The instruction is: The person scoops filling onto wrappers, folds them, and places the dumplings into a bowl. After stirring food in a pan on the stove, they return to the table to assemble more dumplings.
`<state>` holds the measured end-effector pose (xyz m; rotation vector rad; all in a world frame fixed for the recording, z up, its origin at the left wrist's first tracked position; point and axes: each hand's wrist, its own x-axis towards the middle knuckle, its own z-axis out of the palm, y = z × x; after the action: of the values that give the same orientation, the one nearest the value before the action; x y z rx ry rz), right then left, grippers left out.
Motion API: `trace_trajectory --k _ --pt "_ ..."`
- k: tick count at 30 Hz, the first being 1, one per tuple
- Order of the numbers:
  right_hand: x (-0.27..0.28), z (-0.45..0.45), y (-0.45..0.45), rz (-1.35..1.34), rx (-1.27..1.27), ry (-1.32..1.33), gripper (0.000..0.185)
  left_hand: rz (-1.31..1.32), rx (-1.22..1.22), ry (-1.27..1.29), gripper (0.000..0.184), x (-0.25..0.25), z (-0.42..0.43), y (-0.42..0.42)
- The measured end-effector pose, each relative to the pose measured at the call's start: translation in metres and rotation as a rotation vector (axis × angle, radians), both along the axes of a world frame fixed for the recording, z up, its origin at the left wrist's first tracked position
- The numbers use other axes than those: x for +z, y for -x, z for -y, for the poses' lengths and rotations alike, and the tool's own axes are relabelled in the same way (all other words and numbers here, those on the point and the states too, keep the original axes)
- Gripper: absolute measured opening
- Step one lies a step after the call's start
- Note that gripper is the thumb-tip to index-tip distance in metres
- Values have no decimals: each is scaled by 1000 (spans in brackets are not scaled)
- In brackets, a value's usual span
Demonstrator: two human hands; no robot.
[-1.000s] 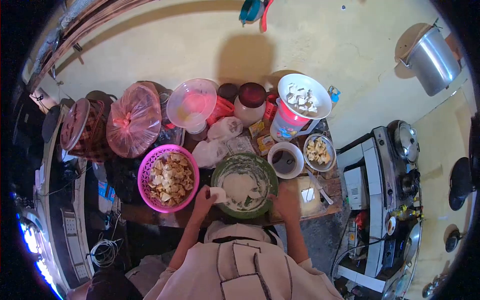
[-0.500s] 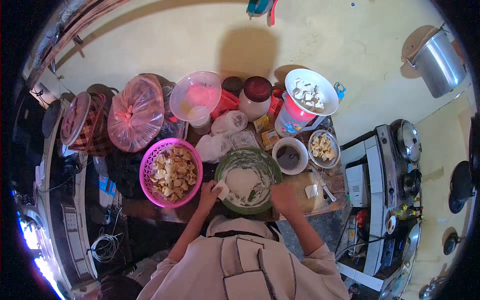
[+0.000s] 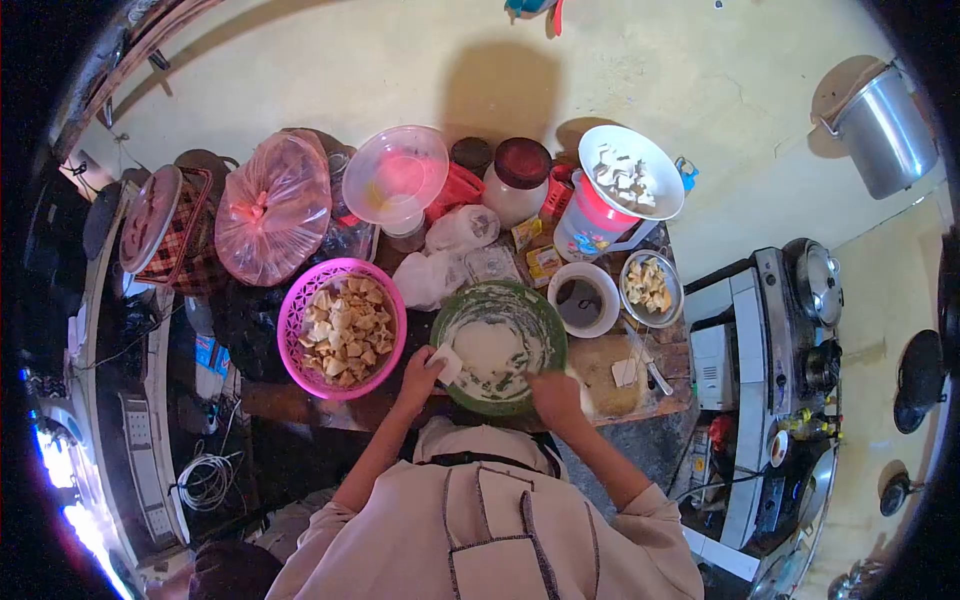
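Observation:
A green bowl (image 3: 553, 318) with white, pasty batter (image 3: 488, 348) in it stands at the table's front edge, batter smeared up its inner wall. At its left rim, my left hand (image 3: 421, 377) is closed on a flat white square piece (image 3: 447, 364), its kind unclear. My right hand (image 3: 556, 398) is curled into a fist over the bowl's near right rim. Motion blurs its fingers, and what they grip cannot be made out. Left of the bowl sits a pink basket (image 3: 287, 335) filled with cut light-brown pieces (image 3: 346, 330).
Behind stand a white bowl of dark liquid (image 3: 582, 302), a metal bowl (image 3: 675, 300) of yellowish pieces, a white bowl (image 3: 660, 160) on a pitcher (image 3: 585, 235), a jar (image 3: 515, 190) and a tied plastic bag (image 3: 272, 210). A knife (image 3: 658, 377) lies right. A stove (image 3: 775, 300) is farther right.
My right hand has shifted left and nearer to me along the bowl's rim. My left hand keeps the white piece at the left rim. The whole view has shifted slightly.

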<state>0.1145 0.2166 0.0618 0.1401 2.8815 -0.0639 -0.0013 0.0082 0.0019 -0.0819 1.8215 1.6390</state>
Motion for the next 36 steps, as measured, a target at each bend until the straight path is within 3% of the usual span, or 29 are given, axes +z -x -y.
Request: trace_trajectory --k 5,11,14,17,20,23,29,32,36 --pt "5 2 -10 -124 -22 81 28 32 40 -47 14 2 -1 -1" --pt "-9 13 -26 -73 -92 130 18 15 24 -42 12 5 -1 0" --pt "-26 8 -26 -211 -243 5 17 12 27 -56 13 8 -1 -2" --pt "-20 18 -26 -82 -138 70 18 -24 12 -40 15 -3 0 0" --pt "-16 1 -22 -116 -256 118 19 -21 6 -21 17 -5 1 0" --pt "-15 8 -26 -190 -122 131 23 -20 30 -51 17 -8 2 -2" --pt "2 10 -18 -58 -156 122 28 23 55 -53 16 -1 1 -2" --pt "-1 16 -21 10 -39 48 27 26 47 -50 16 7 -1 -2" --pt "5 3 -13 -172 74 62 26 54 44 -73 15 6 1 -1"
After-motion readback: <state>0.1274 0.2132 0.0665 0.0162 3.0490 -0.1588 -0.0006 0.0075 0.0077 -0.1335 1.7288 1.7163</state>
